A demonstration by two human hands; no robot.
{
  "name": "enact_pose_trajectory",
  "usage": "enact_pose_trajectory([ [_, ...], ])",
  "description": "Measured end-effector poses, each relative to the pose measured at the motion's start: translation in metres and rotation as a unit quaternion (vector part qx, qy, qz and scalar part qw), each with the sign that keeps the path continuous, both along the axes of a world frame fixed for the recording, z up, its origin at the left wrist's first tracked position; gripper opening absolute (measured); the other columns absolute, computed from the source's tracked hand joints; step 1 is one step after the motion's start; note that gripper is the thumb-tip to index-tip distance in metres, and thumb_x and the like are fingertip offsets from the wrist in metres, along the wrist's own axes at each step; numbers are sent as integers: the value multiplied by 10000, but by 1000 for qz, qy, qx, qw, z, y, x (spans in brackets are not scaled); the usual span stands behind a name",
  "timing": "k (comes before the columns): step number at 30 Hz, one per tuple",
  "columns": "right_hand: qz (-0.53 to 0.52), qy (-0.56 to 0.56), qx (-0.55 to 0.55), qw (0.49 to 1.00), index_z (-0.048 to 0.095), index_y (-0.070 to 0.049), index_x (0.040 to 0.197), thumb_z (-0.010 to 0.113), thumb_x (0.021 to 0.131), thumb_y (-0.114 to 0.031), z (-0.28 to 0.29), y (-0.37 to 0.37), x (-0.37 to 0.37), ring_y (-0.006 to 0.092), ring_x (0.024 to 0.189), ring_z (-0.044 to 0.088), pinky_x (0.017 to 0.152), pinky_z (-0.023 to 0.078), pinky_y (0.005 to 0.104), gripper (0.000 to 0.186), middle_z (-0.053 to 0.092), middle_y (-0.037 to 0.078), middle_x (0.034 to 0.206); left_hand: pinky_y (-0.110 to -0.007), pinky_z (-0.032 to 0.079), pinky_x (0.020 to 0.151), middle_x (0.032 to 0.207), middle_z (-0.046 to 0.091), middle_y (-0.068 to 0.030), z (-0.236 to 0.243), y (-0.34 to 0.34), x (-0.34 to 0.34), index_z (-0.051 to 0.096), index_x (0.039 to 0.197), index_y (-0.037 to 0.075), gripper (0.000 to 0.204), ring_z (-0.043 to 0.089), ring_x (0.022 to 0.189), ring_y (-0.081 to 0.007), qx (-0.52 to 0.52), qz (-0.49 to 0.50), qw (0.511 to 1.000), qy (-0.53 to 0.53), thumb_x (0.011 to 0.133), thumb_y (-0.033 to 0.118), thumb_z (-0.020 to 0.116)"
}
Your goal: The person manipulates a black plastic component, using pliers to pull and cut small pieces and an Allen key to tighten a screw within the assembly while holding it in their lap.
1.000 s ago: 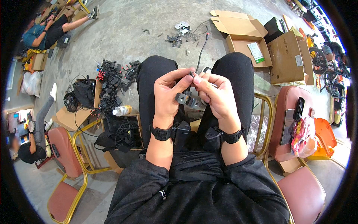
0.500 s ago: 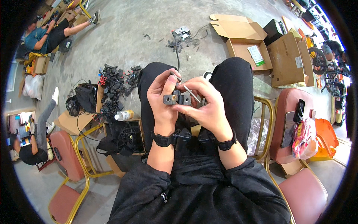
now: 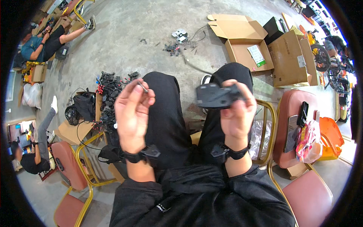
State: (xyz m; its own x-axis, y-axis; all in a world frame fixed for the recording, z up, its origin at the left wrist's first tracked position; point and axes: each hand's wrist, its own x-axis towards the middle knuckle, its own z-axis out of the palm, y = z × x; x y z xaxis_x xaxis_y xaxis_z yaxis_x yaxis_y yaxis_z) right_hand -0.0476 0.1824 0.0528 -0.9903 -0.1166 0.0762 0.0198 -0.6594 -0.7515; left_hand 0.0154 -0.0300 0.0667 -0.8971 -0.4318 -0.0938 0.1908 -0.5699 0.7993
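My left hand [image 3: 131, 111], raised over my left thigh, pinches a small, thin metal piece [image 3: 143, 88] between thumb and fingertips; its exact shape is too small to tell. Over my right thigh, my right hand [image 3: 239, 119] grips a blurred black plastic device [image 3: 211, 97], with fingers behind it and at its right end. A dark cable [image 3: 200, 69] rises from behind the device toward the far floor. Both wrists wear black straps with black modules.
Tangled black electronic parts [image 3: 107, 94] lie at left beside cartons. Open cardboard boxes [image 3: 242, 55] and small scattered parts [image 3: 172, 49] are ahead. Padded chairs [image 3: 70, 164] flank me, the right one [image 3: 283, 147] carrying a phone and bags. Two other people [image 3: 36, 49] sit at far left.
My hands have moved apart, left hand leftward, right hand rightward. The device, earlier held between both, is now in my right hand and turned; the thin metal piece shows in my left.
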Motion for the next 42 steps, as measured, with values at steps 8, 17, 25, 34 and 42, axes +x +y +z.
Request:
enact_pose_trajectory([
  [8,-82,-54,-197,975,445,-69,1144,609,824,-509,-3,26,-19,111,727,513,820,440,307,568,459,59,1008,-268,517,687,924,644,-103,-80,-104,-101,608,1035,-55,216,637,796,-175,-249,-92,946,-186,862,75,606],
  [17,36,-55,-233,970,546,-178,1051,569,877,-256,-12,39,-32,50,727,427,616,278,248,192,526,8,980,-344,509,671,813,651,-160,-353,-114,-155,645,923,0,161,645,755,-241,-599,-198,741,-231,785,79,615],
  [25,-80,-141,-284,945,519,-121,899,456,922,-195,9,36,-39,54,520,323,563,288,249,100,494,20,806,-390,481,746,966,579,-134,-418,-62,-169,595,1012,46,187,592,874,-326,-642,-265,689,-206,849,133,569],
  [34,68,-157,-285,943,663,-81,779,659,782,-154,-1,58,-56,98,494,500,463,312,280,74,598,35,720,-401,463,826,1033,549,-125,-439,-86,-149,574,1049,75,179,558,977,-336,-583,-278,716,-264,878,119,544],
  [42,89,-104,-253,958,667,-101,790,673,781,-165,-3,71,-47,101,498,503,466,313,276,65,606,22,720,-385,473,801,1015,569,-117,-437,-86,-162,590,1022,62,174,583,945,-317,-580,-274,715,-278,874,151,571],
])
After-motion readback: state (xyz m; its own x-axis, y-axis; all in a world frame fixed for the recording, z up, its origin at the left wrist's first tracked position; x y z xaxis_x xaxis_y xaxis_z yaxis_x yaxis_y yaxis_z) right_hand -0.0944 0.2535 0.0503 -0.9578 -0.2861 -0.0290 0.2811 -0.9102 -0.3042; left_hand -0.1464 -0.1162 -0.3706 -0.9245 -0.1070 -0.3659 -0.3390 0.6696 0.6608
